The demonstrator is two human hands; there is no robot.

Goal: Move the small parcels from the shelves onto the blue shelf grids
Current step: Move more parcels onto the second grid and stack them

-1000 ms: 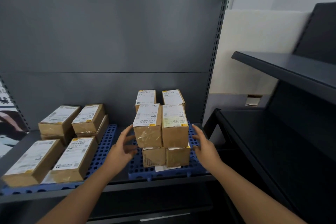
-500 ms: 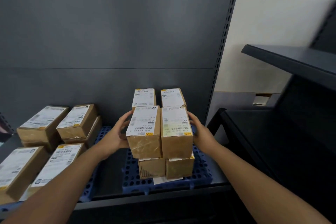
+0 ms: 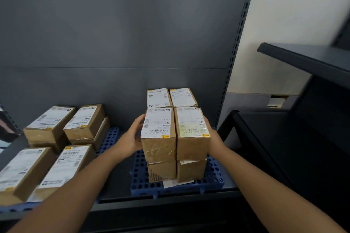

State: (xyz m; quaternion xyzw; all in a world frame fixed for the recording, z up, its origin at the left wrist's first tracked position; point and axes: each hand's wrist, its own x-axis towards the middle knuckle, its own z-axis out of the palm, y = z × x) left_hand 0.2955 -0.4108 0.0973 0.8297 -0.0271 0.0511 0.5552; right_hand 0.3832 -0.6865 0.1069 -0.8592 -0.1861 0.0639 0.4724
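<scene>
Parcels in question: two small brown cardboard boxes with white shipping labels, side by side on the top front of a two-high stack, left one (image 3: 158, 134) and right one (image 3: 191, 131). The stack sat on a blue perforated plastic shelf grid (image 3: 214, 178) on the dark grey metal shelf (image 3: 117, 181).

Handling, as a judgement: rigid corrugated card, probably light, taped faces a bit slick. Stiff enough to squeeze from the sides without crushing. Best hold looked like the outer side walls, pressing the pair together as one block; the risk was the seam between them opening and one box dropping out.

The left hand (image 3: 130, 138) was flat against the outer left wall of the left box, fingers (image 3: 139, 119) wrapped toward its back edge. The right hand (image 3: 212, 138) was pressed on the outer right wall of the right box, mostly hidden behind it. Both hands clamped the pair between them; neither closed around a box.

Two more labelled boxes (image 3: 171, 97) sat just behind. Larger brown parcels (image 3: 56, 166) lay on a second blue grid (image 3: 110, 138) to the left.
</scene>
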